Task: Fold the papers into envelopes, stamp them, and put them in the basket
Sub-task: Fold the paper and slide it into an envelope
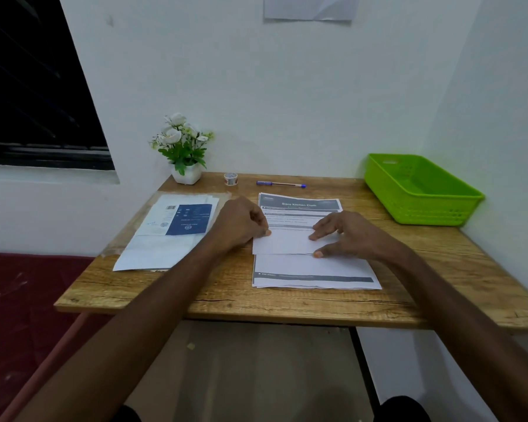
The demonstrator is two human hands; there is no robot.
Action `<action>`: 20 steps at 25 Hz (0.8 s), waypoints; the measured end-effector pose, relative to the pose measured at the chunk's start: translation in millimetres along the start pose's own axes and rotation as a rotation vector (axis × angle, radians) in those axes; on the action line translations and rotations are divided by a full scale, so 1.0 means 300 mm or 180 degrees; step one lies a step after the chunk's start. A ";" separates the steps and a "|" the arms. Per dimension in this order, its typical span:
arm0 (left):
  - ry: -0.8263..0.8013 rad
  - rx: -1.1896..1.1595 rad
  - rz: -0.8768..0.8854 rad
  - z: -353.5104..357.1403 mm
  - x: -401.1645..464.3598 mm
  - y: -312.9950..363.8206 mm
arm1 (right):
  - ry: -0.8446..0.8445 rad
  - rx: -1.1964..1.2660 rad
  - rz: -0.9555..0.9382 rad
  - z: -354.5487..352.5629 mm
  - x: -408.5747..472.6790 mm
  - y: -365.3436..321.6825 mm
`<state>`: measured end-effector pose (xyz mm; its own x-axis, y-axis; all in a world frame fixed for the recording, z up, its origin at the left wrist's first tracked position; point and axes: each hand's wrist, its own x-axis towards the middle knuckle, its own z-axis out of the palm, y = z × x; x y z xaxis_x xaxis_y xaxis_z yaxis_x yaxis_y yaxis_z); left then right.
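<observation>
**Pressing the first fold flat**

Wooden table (214, 293) set into a white corner is where we work, with the printed paper (299, 208) lying on a small stack of sheets in front of us. Its near part is folded up over the middle, a blank white flap (284, 243) that hides some of the printed lines.

Our left hand (241, 222) has its fingers curled, and the tips pinch the flap's left edge. Our right hand (345, 236) lies spread on the flap, fingers straight, thumb at the crease.

To do this step well, we judge that the left hand should keep that edge lined up with the sheet's side while the right runs along the crease (a skewed fold would carry into every later one). Sheets beneath may slide, so we press straight down.

At the far right stands the green basket (421, 214), with nothing visible inside. A small roll (230, 179) and a pen (281, 184) lie near the wall, and a flat packet (168, 233) lies to our left.
</observation>
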<state>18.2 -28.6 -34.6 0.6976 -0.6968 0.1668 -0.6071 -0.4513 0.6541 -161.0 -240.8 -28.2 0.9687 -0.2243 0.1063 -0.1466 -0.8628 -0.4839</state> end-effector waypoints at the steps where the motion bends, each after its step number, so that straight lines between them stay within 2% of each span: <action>1: 0.0051 0.0114 0.0040 0.004 -0.009 0.010 | 0.0021 -0.0058 -0.0021 0.004 -0.007 -0.010; 5: 0.0300 0.0254 0.0166 -0.007 -0.049 0.042 | 0.0176 -0.0209 -0.0042 0.038 -0.043 -0.085; 8: 0.0556 0.0127 0.0228 -0.054 -0.119 0.038 | 0.0411 0.0030 -0.0149 0.067 -0.051 -0.159; 10: 0.0818 0.0025 0.0195 -0.110 -0.194 -0.004 | 0.0523 0.0213 -0.0283 0.096 -0.039 -0.236; 14: 0.1194 -0.0049 0.0175 -0.258 -0.378 -0.150 | 0.0368 0.0236 -0.0595 0.200 0.005 -0.427; 16: 0.1221 0.0072 0.0029 -0.322 -0.450 -0.224 | 0.0312 0.0417 -0.0611 0.257 0.023 -0.504; 20: 0.0925 0.0482 -0.0187 -0.376 -0.542 -0.311 | 0.0203 0.0382 -0.0608 0.372 0.064 -0.619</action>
<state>4.4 189.7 -39.6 0.7992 -0.4888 0.3499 -0.5971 -0.5788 0.5553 -92.8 -34.3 -33.2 0.9614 -0.0935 0.2586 0.0667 -0.8331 -0.5492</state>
